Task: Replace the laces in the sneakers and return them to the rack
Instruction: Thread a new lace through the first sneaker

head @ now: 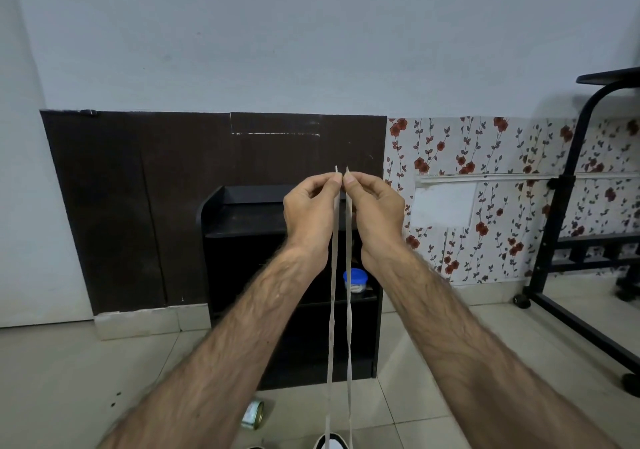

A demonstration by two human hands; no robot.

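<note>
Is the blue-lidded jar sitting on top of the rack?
No: the jar sits on a shelf inside the rack, below its top.

Home room, probably: tiled floor (86, 372), floral wallpaper (485, 157) far right, black shoe rack (242, 220) against painted wall.

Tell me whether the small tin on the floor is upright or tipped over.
Tipped over. The tin lies on its side on the floor tiles in front of the black rack, its round end facing the camera.
</note>
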